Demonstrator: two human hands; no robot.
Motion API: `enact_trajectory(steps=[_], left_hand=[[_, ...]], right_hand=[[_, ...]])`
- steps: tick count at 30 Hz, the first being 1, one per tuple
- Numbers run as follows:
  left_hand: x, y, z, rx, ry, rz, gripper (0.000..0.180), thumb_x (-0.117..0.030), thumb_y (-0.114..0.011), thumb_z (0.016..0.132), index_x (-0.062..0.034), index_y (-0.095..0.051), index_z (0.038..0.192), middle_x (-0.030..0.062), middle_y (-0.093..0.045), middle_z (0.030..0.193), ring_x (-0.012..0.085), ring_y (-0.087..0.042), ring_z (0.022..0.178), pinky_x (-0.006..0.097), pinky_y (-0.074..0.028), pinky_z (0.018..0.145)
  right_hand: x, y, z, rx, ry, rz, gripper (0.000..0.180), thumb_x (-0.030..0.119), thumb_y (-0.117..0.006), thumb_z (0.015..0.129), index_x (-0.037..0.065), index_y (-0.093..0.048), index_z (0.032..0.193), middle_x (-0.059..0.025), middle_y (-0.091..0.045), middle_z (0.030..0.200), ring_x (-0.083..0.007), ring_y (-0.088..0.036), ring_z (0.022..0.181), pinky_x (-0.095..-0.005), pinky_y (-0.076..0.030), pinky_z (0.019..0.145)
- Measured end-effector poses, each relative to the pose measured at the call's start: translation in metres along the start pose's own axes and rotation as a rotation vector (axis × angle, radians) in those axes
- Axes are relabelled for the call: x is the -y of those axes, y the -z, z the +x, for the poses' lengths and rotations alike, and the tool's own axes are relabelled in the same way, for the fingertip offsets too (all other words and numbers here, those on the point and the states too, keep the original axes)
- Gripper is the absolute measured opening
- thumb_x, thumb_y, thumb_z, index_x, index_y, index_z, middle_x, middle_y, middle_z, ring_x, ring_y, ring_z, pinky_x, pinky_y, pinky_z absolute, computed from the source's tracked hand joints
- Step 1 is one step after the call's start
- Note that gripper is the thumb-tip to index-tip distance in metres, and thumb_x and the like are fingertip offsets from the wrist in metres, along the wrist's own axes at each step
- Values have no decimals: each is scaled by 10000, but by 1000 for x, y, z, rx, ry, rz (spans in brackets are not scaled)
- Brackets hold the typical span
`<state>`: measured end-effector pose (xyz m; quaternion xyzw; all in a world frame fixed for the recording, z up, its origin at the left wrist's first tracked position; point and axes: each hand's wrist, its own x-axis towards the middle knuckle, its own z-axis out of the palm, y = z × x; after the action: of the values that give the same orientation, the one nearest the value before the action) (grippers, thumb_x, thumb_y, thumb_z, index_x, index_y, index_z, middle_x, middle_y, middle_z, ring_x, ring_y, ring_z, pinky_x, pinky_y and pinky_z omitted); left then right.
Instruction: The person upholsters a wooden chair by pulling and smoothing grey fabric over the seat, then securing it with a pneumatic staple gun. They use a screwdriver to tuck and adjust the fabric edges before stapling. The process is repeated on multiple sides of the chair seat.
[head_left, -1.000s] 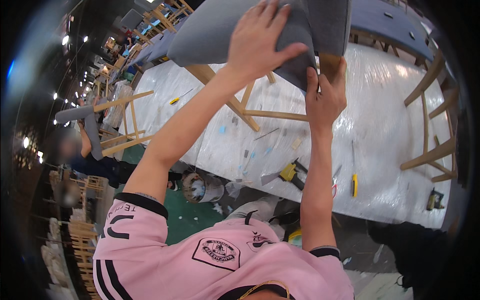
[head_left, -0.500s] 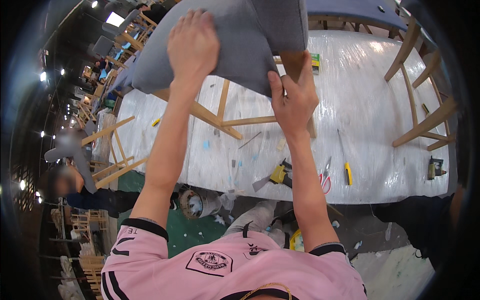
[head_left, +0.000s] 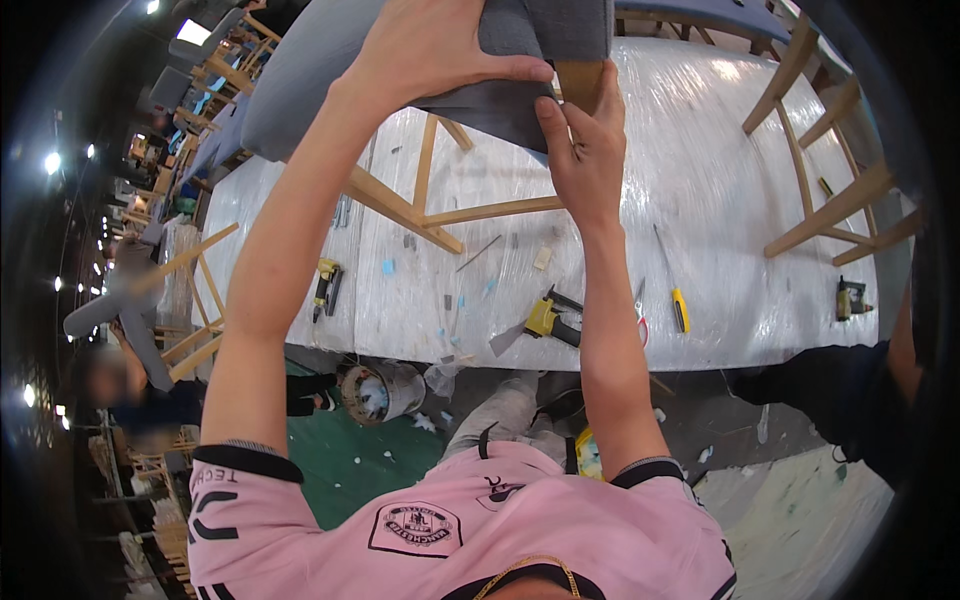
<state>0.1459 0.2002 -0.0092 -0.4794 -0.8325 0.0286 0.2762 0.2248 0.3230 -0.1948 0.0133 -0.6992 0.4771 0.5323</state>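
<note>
A grey upholstered chair seat with light wooden legs rests upside down on the plastic-wrapped table. My left hand lies flat on the grey fabric near its corner, pressing it down. My right hand pinches the edge of the grey fabric against a wooden leg stub. Both forearms reach up from the pink shirt at the lower edge.
A yellow staple gun, a yellow-handled screwdriver, scissors and another tool lie on the table. Wooden chair frames stand at the right. A bucket sits on the green floor. Another person's arm is at the right.
The view has shifted so the chair and both hands sit higher and larger in the picture. My left hand has slid nearer the fabric corner, close to my right hand.
</note>
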Motion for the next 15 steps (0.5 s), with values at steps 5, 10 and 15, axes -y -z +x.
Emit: enact_trajectory(steps=[5, 10, 15], left_hand=[[-9, -8, 1, 0, 99, 37, 1254, -750, -786, 676, 103, -379, 1501, 315, -448, 1521, 456, -453, 1406, 479, -392, 1169], [-8, -9, 2, -23, 82, 31, 1285, -744, -821, 621, 95, -392, 1494, 304, -453, 1521, 449, -458, 1404, 478, -396, 1165], [-7, -12, 0, -29, 55, 127, 1300, -728, -850, 580, 92, -406, 1485, 302, -468, 1510, 442, -479, 1388, 481, -403, 1154]], right_hand=[[-13, -11, 2, -40, 30, -17, 384, 410, -765, 928, 30, -812, 891, -353, -394, 1550, -482, -389, 1447, -505, -347, 1160], [-22, -9, 14, 24, 33, 36, 345, 390, -789, 911, 47, -819, 894, -340, -367, 1571, -476, -383, 1445, -514, -339, 1162], [-32, 2, 12, 112, 55, 143, 322, 365, -796, 907, 45, -819, 887, -337, -372, 1569, -454, -377, 1451, -497, -342, 1160]])
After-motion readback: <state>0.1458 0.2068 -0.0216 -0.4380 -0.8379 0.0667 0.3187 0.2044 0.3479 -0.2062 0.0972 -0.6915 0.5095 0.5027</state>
